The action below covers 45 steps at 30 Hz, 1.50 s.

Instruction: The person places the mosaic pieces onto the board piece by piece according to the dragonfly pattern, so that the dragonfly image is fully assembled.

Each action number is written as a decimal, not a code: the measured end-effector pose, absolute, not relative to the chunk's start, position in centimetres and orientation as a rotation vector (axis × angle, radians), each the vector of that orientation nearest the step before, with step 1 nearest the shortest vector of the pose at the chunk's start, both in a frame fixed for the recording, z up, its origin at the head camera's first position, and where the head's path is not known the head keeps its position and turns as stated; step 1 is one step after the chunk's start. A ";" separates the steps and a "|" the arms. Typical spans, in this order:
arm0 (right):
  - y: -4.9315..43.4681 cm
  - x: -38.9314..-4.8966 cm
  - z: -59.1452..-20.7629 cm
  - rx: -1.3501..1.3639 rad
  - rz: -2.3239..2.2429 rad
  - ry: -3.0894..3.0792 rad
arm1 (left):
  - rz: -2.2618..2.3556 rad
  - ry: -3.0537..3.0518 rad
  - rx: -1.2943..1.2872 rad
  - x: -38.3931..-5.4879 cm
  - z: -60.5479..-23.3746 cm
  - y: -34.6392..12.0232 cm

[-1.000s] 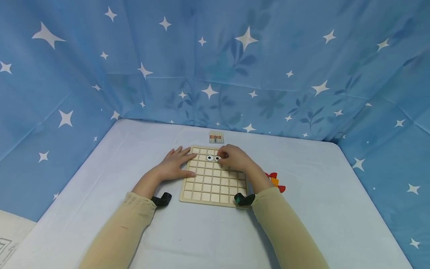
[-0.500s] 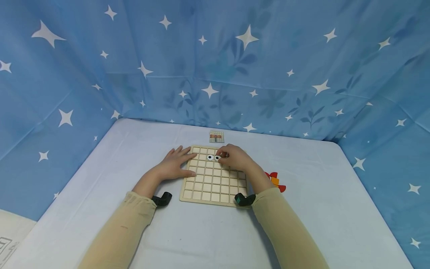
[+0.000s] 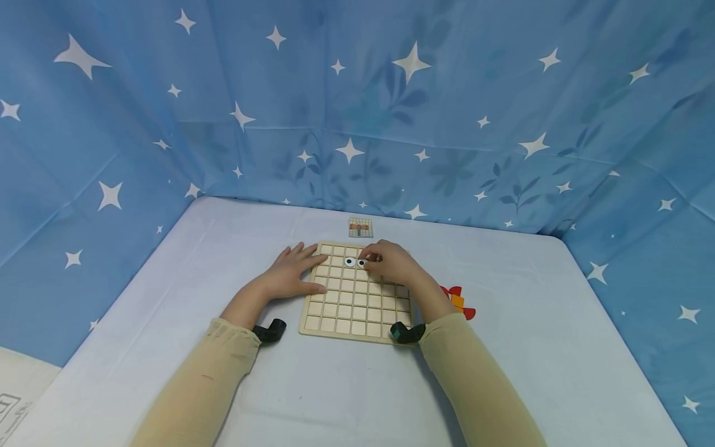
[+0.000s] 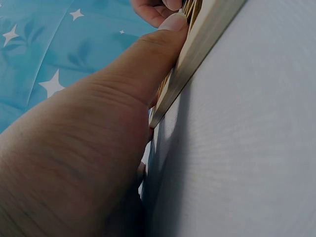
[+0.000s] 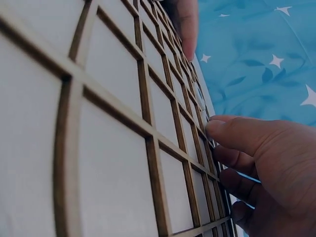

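Board (image 3: 346, 298): left hand (image 3: 287, 273) rests at nine o'clock, fingers spread; keep firm.
Eye (image 3: 361, 264): right hand (image 3: 391, 262) pinches it near twelve o'clock; best pressed down square.

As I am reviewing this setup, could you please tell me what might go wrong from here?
The right hand, at one eye tile, might nudge the other eye tile just beside it. The right forearm appears close to the red and orange pieces, so it could brush them when withdrawn.

Head view high, facing forward-down; wrist views low, close, tilted sideways; all share grid board (image 3: 359, 299)
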State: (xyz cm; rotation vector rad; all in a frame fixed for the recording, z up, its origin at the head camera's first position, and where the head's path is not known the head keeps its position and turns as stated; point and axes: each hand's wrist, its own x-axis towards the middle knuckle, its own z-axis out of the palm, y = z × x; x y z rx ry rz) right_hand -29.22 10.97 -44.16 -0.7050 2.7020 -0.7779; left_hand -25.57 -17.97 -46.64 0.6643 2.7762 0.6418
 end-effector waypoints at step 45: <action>30.3 -23.7 -44.2 -0.298 -0.773 2.790 | 0.637 2.789 0.667 -25.3 -46.6 -17.8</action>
